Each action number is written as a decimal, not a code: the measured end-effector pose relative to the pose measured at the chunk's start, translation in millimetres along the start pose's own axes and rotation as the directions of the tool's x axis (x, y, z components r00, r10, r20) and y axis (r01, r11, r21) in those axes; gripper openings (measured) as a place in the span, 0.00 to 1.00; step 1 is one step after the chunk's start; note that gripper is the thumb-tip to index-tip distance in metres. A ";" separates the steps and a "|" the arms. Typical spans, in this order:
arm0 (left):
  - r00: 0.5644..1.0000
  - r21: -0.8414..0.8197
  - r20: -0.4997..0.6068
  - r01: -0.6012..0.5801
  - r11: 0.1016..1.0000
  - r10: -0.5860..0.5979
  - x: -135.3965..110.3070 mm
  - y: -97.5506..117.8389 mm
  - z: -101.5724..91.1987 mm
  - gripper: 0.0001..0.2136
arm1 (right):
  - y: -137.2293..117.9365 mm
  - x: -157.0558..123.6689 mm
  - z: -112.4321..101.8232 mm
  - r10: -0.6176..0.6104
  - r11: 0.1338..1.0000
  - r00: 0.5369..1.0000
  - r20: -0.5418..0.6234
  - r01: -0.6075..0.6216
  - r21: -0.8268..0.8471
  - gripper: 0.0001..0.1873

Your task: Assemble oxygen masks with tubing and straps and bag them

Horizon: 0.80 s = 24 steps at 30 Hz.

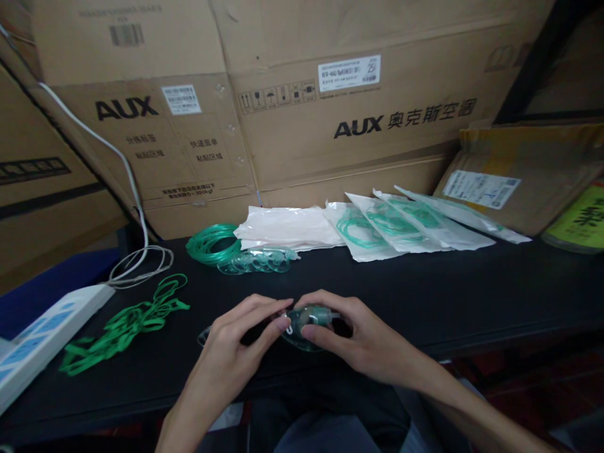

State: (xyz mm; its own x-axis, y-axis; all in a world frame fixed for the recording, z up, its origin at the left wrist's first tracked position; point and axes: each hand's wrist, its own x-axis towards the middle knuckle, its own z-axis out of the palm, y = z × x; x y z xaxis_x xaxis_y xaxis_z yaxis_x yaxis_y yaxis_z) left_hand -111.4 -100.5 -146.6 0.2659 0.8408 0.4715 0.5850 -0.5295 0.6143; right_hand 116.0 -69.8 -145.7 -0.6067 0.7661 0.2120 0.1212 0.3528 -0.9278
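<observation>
Just above the table's front edge, both hands grip a clear green oxygen mask [317,316]. My left hand [240,333] pinches its left end between thumb and fingers, near a small white mark. The right side, by the mask's nozzle, is in the closed thumb and fingers of my right hand [361,333]. Part of the mask is hidden behind the fingers. Beyond the hands lie more clear green masks [257,260], nested in a row. A coil of green tubing [213,245] sits beside them.
Green elastic straps [127,326] lie in a loose heap at left, next to a white power strip [51,333] with its cable. White packs [287,226] and pouches with green tubing inside [401,223] line the back. Large cardboard boxes [292,145] stand behind the black table [425,296].
</observation>
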 end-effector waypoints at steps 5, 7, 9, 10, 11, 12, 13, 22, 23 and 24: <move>0.980 0.042 -0.122 0.162 0.986 -0.156 1.6 3.9 1.7 0.09 | 2.9 1.3 0.3 -0.002 1.000 1.000 -0.014 0.003 0.013 0.12; 0.963 0.054 -0.145 0.239 0.970 -0.229 0.7 5.8 2.8 0.15 | 4.1 1.2 0.8 -0.002 1.000 0.999 -0.034 0.002 0.019 0.13; 0.947 0.057 -0.145 0.299 0.953 -0.288 -0.9 7.6 4.0 0.18 | 5.2 1.2 1.6 -0.013 0.999 0.999 -0.051 0.015 0.033 0.15; 0.940 0.052 -0.142 0.319 0.946 -0.309 -1.7 8.5 4.9 0.19 | 5.9 1.4 2.1 -0.022 0.999 0.998 -0.056 0.025 0.043 0.16; 0.936 0.041 -0.139 0.331 0.943 -0.323 -2.4 9.5 6.1 0.19 | 6.8 1.7 2.7 -0.032 0.998 0.997 -0.064 0.036 0.053 0.16; 0.934 0.025 -0.134 0.338 0.941 -0.332 -3.0 10.6 7.7 0.18 | 8.1 2.1 3.2 -0.042 0.997 0.997 -0.072 0.047 0.064 0.16; 0.931 0.001 -0.126 0.345 0.939 -0.342 -3.3 11.9 9.8 0.18 | 9.6 2.7 3.7 -0.050 0.996 0.996 -0.079 0.056 0.075 0.16; 0.872 -0.439 0.081 0.465 0.769 -0.482 -3.5 19.6 32.9 0.21 | 11.2 4.3 5.1 -0.045 0.977 0.993 -0.112 0.067 0.202 0.16; 0.880 -0.466 0.069 0.446 0.765 -0.471 -3.8 19.9 33.0 0.20 | 9.2 4.1 4.5 -0.022 0.969 0.994 -0.105 0.047 0.243 0.15; 0.887 -0.484 0.051 0.425 0.765 -0.460 -3.9 20.3 32.7 0.20 | 7.3 4.0 3.7 0.000 0.958 0.995 -0.100 0.029 0.284 0.15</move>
State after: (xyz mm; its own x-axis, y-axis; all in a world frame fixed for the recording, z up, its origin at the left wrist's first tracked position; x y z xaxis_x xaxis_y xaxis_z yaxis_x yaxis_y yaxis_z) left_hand -75.5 -110.9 -156.7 0.0063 0.9946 0.1032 0.1893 -0.1026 0.9765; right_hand 111.5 -66.1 -152.8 -0.5249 0.8161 0.2417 -0.1244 0.2074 -0.9703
